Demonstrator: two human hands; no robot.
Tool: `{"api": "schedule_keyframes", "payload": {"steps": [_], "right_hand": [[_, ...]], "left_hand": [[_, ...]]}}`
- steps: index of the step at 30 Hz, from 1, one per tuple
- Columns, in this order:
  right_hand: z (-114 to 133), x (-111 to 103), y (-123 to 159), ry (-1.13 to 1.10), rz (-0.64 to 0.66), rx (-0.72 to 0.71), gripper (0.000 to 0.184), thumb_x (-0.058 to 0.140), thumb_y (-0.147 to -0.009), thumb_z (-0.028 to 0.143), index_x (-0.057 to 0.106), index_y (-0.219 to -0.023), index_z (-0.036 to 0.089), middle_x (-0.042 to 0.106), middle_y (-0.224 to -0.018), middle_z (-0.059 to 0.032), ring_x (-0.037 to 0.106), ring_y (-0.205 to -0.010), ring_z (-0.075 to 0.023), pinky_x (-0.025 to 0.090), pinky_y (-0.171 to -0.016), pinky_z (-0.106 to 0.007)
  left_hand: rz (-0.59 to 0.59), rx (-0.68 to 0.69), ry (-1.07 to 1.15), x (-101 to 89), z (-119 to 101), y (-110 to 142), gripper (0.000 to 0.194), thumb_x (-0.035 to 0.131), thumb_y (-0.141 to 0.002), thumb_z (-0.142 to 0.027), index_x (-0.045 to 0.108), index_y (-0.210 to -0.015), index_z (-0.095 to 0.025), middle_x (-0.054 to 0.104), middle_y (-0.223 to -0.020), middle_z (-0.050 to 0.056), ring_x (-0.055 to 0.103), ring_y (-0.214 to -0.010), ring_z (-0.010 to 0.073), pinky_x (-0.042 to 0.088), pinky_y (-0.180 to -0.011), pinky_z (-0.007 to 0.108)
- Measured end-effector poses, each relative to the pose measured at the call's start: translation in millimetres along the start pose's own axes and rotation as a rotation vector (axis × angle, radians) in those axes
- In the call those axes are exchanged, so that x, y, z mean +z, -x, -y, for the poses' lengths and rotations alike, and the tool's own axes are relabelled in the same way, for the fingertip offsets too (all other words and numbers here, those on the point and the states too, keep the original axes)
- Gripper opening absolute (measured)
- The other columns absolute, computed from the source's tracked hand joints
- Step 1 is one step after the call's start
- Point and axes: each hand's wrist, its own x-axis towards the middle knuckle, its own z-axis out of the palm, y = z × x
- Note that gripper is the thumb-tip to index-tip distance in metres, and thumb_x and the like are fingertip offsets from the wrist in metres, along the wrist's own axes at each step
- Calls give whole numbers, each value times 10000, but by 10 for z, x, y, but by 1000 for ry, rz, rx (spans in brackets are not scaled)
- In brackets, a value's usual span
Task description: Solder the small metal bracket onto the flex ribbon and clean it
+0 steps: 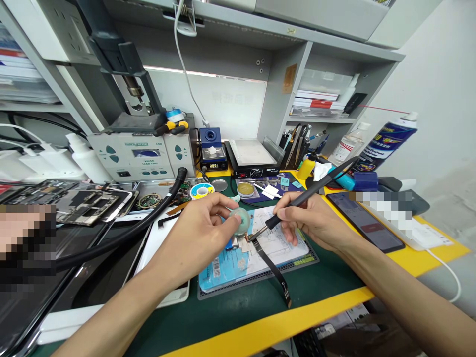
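Note:
My right hand (307,215) is closed around a black soldering iron (293,206), its metal tip angled down to the left. That tip meets, or nearly meets, the end of a black flex cable (273,267), which trails toward the front of the bench. Between thumb and fingers, my left hand (211,223) pinches a translucent greenish round spool (242,221) just above the same spot. Under the work lies a blue-and-white packet (223,270) on a grey mat (256,276). Small parts beneath the spool are partly hidden by my left fingers.
A thick black hose (122,245) crosses the left side, over tablets and phone parts. Behind stand a rework station (137,153), a soldering controller (212,153) and a heating plate (253,153). A phone (364,223) lies right, near a spray can (386,144).

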Motion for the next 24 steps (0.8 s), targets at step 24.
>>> {"api": "schedule_keyframes", "payload": {"steps": [24], "right_hand": [[9, 13, -4, 14, -3, -2, 110, 756, -710, 184, 652, -725, 154, 627, -508, 24, 595, -386, -135, 504, -350, -223]], "left_hand": [[-1, -8, -30, -3, 13, 9, 270, 662, -849, -428, 664, -1005, -208, 698, -851, 38, 538, -528, 127, 442, -470, 263]]}}
